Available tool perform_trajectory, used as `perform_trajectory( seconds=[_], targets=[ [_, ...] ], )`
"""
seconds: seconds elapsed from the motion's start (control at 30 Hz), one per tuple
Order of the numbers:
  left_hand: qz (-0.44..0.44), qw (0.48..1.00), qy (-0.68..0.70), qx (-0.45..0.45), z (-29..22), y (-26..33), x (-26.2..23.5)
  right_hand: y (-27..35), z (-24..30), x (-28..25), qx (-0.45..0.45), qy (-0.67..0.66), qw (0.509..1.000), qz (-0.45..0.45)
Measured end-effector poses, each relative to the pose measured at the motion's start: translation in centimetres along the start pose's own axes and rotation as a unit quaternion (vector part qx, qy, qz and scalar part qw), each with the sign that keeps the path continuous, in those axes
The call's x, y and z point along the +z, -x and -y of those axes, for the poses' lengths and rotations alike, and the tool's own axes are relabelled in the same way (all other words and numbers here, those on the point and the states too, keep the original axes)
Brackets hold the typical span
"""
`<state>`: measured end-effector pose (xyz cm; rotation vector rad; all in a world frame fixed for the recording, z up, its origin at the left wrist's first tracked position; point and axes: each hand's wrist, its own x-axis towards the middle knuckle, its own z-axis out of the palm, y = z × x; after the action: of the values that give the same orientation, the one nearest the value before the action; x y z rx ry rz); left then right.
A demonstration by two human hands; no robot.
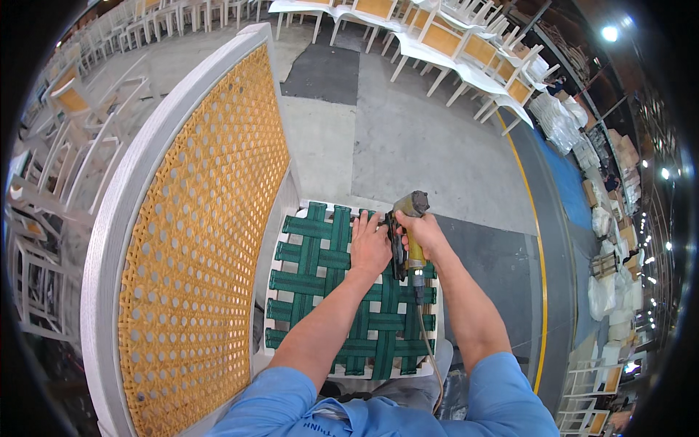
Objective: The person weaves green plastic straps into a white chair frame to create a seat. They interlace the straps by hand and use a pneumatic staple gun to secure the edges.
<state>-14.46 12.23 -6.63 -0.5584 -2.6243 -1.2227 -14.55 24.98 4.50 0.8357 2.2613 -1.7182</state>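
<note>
A pale wooden chair frame [102,240] stands in front of me, its tall back of woven cane [207,189] rising on the left. Green webbing straps [309,251] cross over and under one another across its seat. My left hand [370,247] lies on the far part of the webbing with fingers stretched out, beside the tool. In my right hand [426,234] is a yellow and black staple gun [416,252], its nose over the seat's far right part. An air hose [424,331] runs from the handle down toward my body. The staple gun hides where its tip meets the seat.
White chairs with cane panels [440,38] stand in a row on a white covering across the floor. More chair frames [65,175] crowd the left side. A yellow floor line [537,233] runs along the right, with wrapped bundles and boxes [608,269] beyond it.
</note>
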Motion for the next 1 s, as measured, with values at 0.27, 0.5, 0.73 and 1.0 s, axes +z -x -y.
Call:
perform_trajectory(
  seconds=[0.27, 0.5, 0.73, 1.0],
  targets=[
    [-0.01, 1.0, 0.01, -0.003, -0.1, 0.5, 0.4, 0.3, -1.3, -1.3, 0.016, -0.007, 1.0, -0.013],
    [-0.083, 0.993, 0.081, 0.009, 0.3, 0.4, -1.0, 1.2, -0.4, -2.0, 0.0, -0.047, 0.999, -0.007],
    [-0.005, 0.936, 0.343, -0.086, -4.1, 11.9, -5.1, 13.0, -4.3, -12.9, -0.012, -0.129, 0.991, -0.044],
    [0.381, 0.664, 0.465, -0.445, -2.1, 29.9, -11.1, 28.6, -18.8, -25.8, 0.13, -0.049, 0.977, -0.159]
  ],
)
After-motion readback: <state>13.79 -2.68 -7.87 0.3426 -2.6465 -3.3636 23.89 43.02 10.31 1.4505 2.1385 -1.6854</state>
